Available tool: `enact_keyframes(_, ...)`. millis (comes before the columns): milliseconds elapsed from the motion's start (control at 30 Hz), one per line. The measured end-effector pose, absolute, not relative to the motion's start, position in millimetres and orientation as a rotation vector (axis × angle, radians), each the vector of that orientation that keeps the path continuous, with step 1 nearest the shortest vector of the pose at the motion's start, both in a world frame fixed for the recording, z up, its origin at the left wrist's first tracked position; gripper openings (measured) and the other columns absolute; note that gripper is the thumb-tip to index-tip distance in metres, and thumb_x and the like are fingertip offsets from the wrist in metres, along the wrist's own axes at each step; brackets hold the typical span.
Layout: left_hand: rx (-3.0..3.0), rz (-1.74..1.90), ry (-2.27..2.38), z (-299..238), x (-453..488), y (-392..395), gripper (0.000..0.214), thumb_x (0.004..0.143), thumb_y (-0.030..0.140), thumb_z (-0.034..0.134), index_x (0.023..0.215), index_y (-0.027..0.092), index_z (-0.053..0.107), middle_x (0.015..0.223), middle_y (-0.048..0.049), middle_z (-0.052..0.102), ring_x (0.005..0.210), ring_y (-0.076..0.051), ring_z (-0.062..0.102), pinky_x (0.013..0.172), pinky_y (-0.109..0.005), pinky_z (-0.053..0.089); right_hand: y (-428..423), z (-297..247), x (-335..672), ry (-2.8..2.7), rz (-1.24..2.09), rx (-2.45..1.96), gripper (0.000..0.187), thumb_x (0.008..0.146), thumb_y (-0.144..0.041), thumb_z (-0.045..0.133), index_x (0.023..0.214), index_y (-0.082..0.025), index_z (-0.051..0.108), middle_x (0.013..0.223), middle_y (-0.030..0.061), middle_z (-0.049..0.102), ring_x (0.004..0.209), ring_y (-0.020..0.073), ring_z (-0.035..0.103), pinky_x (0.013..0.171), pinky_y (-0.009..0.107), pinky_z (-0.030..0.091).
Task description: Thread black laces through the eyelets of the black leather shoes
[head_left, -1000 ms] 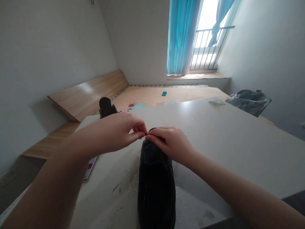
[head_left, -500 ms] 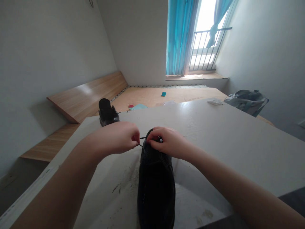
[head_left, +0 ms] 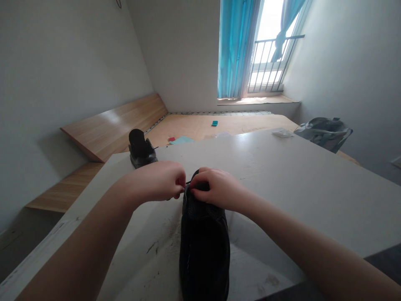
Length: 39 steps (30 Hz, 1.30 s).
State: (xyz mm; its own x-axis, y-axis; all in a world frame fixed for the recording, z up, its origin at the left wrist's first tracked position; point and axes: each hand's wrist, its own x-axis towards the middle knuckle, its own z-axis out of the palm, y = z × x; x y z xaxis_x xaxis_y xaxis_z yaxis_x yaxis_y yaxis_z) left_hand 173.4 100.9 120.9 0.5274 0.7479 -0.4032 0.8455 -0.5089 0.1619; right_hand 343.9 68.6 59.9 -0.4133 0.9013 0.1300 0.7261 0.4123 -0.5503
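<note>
A black shoe (head_left: 205,251) stands on the white table in front of me, its opening facing me. Beside its left edge my left hand (head_left: 171,184) pinches a thin black shoelace (head_left: 188,182), which runs to the shoe. My right hand (head_left: 216,186) reaches over from the right, thumb and fingers closed on the lacing part of the shoe near the tongue. Whether some lace is also between those fingertips is hidden. Behind my left wrist, another black shoe (head_left: 140,148) sits at the table's far left edge with its tongue raised.
Under the shoes lies a white tabletop (head_left: 275,179) with dark scuffs. Past it are a wooden surface (head_left: 250,121) with a small teal item (head_left: 214,123) and a light blue sheet (head_left: 182,140), a clear plastic packet (head_left: 282,133), a grey bag (head_left: 326,131) and a leaning wooden board (head_left: 119,125).
My left hand has moved slightly right, closer to the shoe, and less lace shows between it and the shoe. My right hand has shifted slightly left on the shoe.
</note>
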Motion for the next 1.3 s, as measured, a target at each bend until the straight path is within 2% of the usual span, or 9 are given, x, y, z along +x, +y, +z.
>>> enact_keyframes(233,2.363,-0.412,1.262,121,168,107,0.022,0.074,0.026,0.049,0.067,0.021,0.070,0.068,-0.0021,0.071,0.062,-0.017,0.062,0.055,-0.026,0.037,67,66,341,-2.377,0.496,-1.408,0.012,0.077,-0.026,0.062,0.087,-0.022,0.068,0.091,0.0013,0.064,0.082,0.0164,0.056,0.063,0.026,0.033)
enact_keyframes(533,2.409,-0.416,1.194,118,170,105,0.022,0.073,0.025,0.048,0.066,0.020,0.068,0.059,-0.0012,0.063,0.056,-0.016,0.053,0.054,-0.026,0.034,69,57,343,-2.310,0.397,-1.218,0.006,0.078,-0.021,0.056,0.076,-0.020,0.062,0.081,-0.0006,0.058,0.074,0.0129,0.050,0.062,0.026,0.030)
enact_keyframes(700,2.399,-0.486,1.213,122,170,98,0.027,0.069,0.031,0.058,0.092,0.025,0.072,0.079,-0.0013,0.073,0.072,-0.019,0.062,0.061,-0.024,0.041,73,65,354,-1.832,0.769,-1.028,0.005,0.074,-0.020,0.056,0.070,-0.019,0.055,0.069,-0.0029,0.052,0.060,0.0091,0.042,0.057,0.024,0.030)
enact_keyframes(833,2.510,-0.645,1.326,111,173,101,0.041,0.071,0.027,0.055,0.109,0.028,0.070,0.097,-0.0056,0.075,0.089,-0.026,0.065,0.073,-0.030,0.046,78,80,372,-1.309,1.232,-0.755,0.012,0.076,-0.021,0.055,0.069,-0.019,0.045,0.071,-0.0007,0.063,0.051,0.0068,0.030,0.048,0.022,0.020)
enact_keyframes(933,2.517,-0.563,1.545,102,167,111,0.063,0.076,0.023,0.046,0.139,0.027,0.050,0.120,-0.0091,0.068,0.101,-0.028,0.065,0.081,-0.033,0.048,80,88,380,-1.123,1.455,-0.589,0.016,0.074,-0.018,0.056,0.071,-0.020,0.040,0.079,0.0018,0.070,0.048,0.0061,0.027,0.045,0.021,0.016)
enact_keyframes(1033,2.541,-0.336,1.568,103,159,118,0.072,0.080,0.023,0.039,0.151,0.023,0.027,0.137,-0.0078,0.058,0.114,-0.025,0.060,0.091,-0.031,0.046,77,94,385,-0.982,1.559,-0.527,0.020,0.070,-0.018,0.058,0.072,-0.021,0.038,0.080,0.0002,0.071,0.045,0.0048,0.025,0.043,0.020,0.016)
enact_keyframes(1133,2.640,-0.139,1.555,113,153,117,0.073,0.082,0.024,0.036,0.153,0.019,0.018,0.151,-0.0065,0.041,0.126,-0.023,0.052,0.102,-0.030,0.040,71,105,396,-0.962,1.595,-0.442,0.019,0.068,-0.020,0.057,0.070,-0.022,0.039,0.050,-0.0091,0.049,0.042,0.0060,0.024,0.042,0.020,0.015)
enact_keyframes(1200,2.671,-0.051,1.549,122,152,112,0.072,0.083,0.024,0.036,0.153,0.019,0.018,0.152,-0.0057,0.040,0.127,-0.023,0.050,0.103,-0.029,0.039,67,113,408,-0.984,1.589,-0.347,0.017,0.069,-0.019,0.056,0.067,-0.023,0.039,0.042,-0.0110,0.030,0.042,0.0071,0.022,0.041,0.020,0.016)
enact_keyframes(1300,2.674,-0.006,1.494,133,152,105,0.061,0.085,0.027,0.037,0.146,0.026,0.037,0.146,-0.0030,0.047,0.121,-0.023,0.054,0.101,-0.031,0.040,64,125,430,-0.965,1.491,-0.253,0.015,0.074,-0.020,0.055,0.067,-0.023,0.043,0.041,-0.0113,0.022,0.042,0.0074,0.020,0.041,0.019,0.020)
